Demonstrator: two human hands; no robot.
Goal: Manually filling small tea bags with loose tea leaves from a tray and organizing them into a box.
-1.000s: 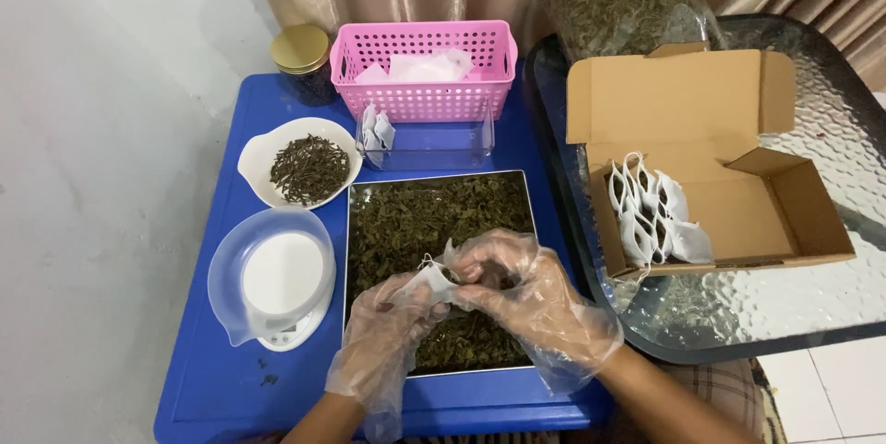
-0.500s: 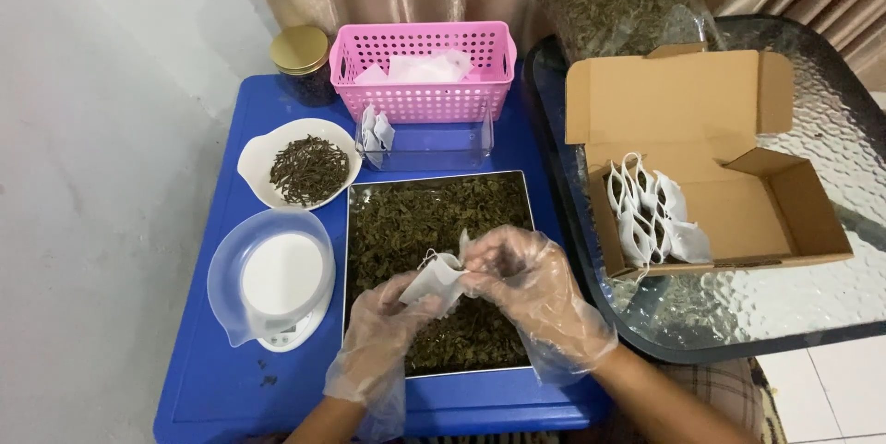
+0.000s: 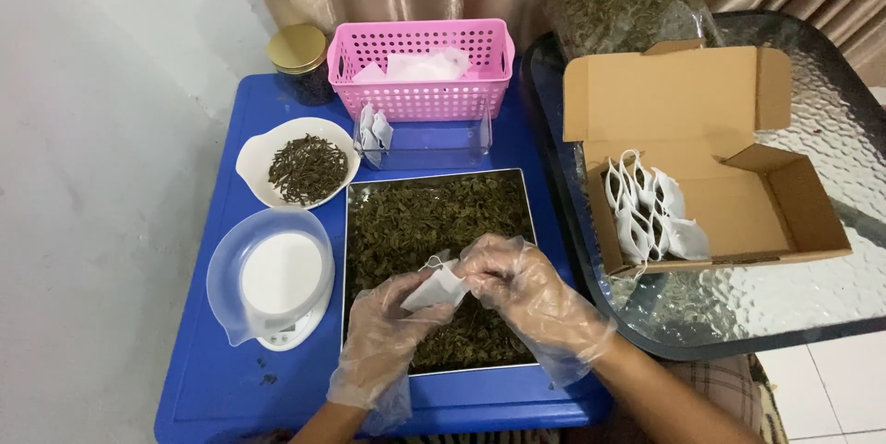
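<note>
Tray (image 3: 517,187) centre; bowl (image 3: 254,150), scale (image 3: 277,287) left; basket (image 3: 420,75) behind; box (image 3: 738,195) right.

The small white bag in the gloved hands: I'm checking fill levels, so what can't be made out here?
Head view only:
- Small white bag: contents hidden by its fabric and the fingers.
- Pink basket: lower contents hidden by its wall.
- Scale: display too small.

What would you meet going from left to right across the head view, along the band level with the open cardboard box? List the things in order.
White bowl of dark dried leaves → clear plastic container → open cardboard box holding white filled sachets.
</note>
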